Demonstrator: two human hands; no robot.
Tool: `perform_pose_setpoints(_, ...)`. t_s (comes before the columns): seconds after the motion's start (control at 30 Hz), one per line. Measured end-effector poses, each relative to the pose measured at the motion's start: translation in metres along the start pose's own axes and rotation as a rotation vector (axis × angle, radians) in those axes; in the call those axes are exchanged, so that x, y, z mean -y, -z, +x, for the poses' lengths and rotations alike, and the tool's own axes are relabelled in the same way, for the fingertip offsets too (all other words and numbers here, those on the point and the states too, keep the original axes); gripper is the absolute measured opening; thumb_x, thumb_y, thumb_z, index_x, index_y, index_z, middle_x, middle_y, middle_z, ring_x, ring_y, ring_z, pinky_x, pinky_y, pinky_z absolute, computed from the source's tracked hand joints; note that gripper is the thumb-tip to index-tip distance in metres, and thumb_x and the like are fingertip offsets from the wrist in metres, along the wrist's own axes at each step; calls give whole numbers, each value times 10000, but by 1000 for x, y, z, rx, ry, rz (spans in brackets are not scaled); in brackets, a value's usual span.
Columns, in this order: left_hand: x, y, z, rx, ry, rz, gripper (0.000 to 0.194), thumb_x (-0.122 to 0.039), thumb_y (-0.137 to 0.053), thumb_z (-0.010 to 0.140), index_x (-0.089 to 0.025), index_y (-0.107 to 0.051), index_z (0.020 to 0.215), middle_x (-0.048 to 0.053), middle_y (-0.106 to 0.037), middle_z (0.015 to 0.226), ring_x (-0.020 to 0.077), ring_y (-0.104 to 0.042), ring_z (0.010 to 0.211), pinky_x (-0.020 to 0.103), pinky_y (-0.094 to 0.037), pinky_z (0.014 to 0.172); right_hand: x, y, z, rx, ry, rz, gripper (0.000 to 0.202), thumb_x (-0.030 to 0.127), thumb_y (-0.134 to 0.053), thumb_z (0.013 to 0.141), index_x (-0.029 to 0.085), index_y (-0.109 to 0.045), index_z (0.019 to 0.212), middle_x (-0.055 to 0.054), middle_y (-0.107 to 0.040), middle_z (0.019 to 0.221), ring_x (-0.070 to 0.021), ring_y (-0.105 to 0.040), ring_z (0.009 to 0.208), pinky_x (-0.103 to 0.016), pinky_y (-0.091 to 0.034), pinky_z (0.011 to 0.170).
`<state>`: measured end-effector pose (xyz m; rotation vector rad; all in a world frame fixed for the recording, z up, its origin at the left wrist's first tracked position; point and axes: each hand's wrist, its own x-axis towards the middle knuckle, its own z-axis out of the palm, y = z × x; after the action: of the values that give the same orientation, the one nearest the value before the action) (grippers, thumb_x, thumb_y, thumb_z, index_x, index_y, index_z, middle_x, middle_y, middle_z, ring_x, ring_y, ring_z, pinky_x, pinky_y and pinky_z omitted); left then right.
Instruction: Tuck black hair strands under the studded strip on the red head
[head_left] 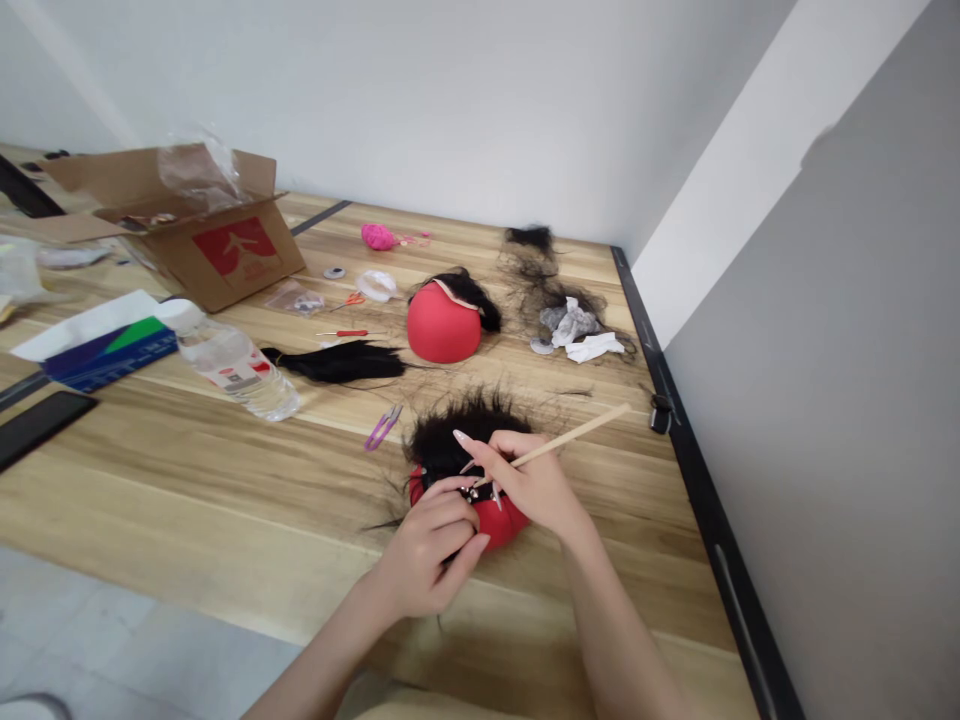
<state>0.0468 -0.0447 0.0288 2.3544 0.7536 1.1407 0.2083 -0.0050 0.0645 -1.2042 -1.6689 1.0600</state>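
Note:
In the head view, a red rounded form with a bristly black hairpiece on it lies at the table's near side. My left hand is closed on the form's left edge, its fingertips near small shiny bits along the hair's border. Pinched in my right hand is a light wooden stick. The stick's lower tip meets the border by my left fingertips, and its other end points up to the right. What exactly the tip touches is too small to tell.
Purple thread snips lie left of the form. Beyond stand a second red dome with hair, a black hair bundle, a water bottle, a tissue box and a cardboard box. Loose hair and crumpled tissue lie right.

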Motion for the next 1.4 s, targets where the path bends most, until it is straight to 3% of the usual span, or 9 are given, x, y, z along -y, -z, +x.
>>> perform_pose_setpoints(0.5, 0, -1, -2, -2, 12, 22, 224, -81, -467, 862, -157, -513, 657, -2, -542, 672, 109, -494, 672, 431, -471, 996, 2, 0, 1, 28, -1, 16, 465, 426, -585, 861, 179, -394, 517, 53, -375, 500, -84, -328, 497, -227, -277, 467)
perform_pose_setpoints(1.2, 2, -2, -2, -5, -2, 14, 224, -77, -466, 862, -157, -521, 660, -1, -540, 665, 112, -500, 663, 448, -480, 994, -4, -1, 2, -37, -55, 60, 495, 563, -527, 845, 196, -441, 525, 31, -448, 487, -120, -515, 521, -219, -389, 479)
perform_pose_setpoints(1.4, 1, -1, -2, -10, -8, 16, 210, -67, -477, 854, -152, -525, 669, 3, -541, 672, 111, -508, 677, 439, -483, 999, -6, -3, 2, -57, -52, 82, 477, 532, -520, 861, 201, -433, 529, 29, -441, 490, -141, -570, 572, -221, -434, 520)
